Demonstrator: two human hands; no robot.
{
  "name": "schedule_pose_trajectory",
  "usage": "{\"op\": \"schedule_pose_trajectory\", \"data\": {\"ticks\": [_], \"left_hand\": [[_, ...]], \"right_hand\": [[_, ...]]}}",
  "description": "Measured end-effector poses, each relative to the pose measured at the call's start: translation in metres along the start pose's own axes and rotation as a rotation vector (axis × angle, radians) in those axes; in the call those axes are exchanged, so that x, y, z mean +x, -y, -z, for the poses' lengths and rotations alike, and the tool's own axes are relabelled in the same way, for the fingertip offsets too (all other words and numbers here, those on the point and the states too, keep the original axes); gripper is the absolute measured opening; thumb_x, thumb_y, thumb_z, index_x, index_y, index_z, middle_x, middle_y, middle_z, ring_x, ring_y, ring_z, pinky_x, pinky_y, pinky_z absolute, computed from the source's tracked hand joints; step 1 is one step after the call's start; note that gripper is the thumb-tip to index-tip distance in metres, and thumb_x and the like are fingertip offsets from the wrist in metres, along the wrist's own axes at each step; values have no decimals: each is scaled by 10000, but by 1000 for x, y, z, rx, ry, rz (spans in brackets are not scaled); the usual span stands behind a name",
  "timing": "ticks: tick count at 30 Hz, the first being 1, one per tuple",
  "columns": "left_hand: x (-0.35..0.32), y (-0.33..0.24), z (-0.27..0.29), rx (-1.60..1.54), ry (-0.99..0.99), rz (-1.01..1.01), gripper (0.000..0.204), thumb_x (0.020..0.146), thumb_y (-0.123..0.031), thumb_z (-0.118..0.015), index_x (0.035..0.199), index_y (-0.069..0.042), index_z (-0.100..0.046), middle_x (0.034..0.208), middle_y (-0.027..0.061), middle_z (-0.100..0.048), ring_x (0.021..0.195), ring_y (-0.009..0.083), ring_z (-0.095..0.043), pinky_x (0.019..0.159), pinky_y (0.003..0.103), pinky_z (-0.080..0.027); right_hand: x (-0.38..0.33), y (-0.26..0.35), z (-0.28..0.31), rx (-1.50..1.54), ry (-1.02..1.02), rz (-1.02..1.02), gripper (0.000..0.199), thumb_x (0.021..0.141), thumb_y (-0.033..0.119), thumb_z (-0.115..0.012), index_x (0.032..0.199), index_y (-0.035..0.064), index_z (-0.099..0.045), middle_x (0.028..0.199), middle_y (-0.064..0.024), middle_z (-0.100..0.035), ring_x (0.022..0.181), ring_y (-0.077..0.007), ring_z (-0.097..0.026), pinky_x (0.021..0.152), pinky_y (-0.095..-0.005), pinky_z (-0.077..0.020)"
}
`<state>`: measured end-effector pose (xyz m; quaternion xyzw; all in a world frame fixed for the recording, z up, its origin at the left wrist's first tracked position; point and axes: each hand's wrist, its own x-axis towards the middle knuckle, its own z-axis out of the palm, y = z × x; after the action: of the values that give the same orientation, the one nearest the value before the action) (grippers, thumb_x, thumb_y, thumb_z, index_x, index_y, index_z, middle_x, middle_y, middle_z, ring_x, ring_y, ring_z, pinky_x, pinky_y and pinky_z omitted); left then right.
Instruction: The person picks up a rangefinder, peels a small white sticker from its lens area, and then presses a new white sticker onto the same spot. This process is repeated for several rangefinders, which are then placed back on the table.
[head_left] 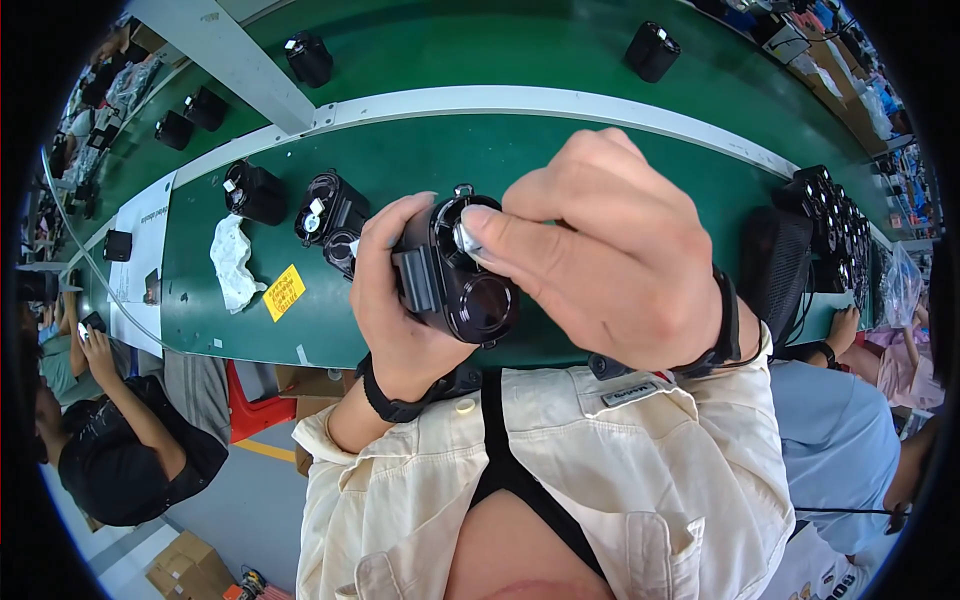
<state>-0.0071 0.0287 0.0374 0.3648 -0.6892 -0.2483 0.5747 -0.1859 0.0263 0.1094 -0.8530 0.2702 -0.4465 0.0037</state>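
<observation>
work looks partway: right of the yellow note, the left hand wraps a glossy black unit, lower disc smooth and dark, while the right hand pinches a pale piece at the upper ring; whether seated, cannot tell. above the note, more ribbed units; left, crumpled soft tissue.

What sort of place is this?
Likely a factory assembly line: the black housing in hand resembles other black housings on the long green bench, and people sit or stand nearby.
</observation>
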Motion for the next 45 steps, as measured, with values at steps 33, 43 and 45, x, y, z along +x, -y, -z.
{"op": "schedule_pose_trajectory", "data": {"ticks": [33,43,45], "left_hand": [[-3,15,-23,-178,23,-14,797,623,-119,-869,1275,-10,-424,1116,104,-595,979,183,-600,854,292,-478],[8,12,-31,-40,111,286,941,587,-100,-885,1352,-12,-345,1250,129,-504,1098,258,-554,931,352,-451],[6,16,-40,-228,122,274,1017,598,-96,-880,1401,-16,-262,1336,148,-413,1153,289,-522,958,372,-436]], "right_hand": [[0,-8,-26,1471,39,-884,423,947,165,-527,1307,-53,-495,1278,-181,-559,1170,-226,-544,1005,-343,-424],[-7,-31,-35,1512,-95,-943,424,930,150,-552,1293,-62,-502,1266,-177,-565,1162,-230,-549,1000,-347,-430],[-7,-63,-38,1457,-138,-898,411,922,143,-562,1278,-58,-519,1246,-162,-583,1137,-219,-563,980,-343,-445]]}}
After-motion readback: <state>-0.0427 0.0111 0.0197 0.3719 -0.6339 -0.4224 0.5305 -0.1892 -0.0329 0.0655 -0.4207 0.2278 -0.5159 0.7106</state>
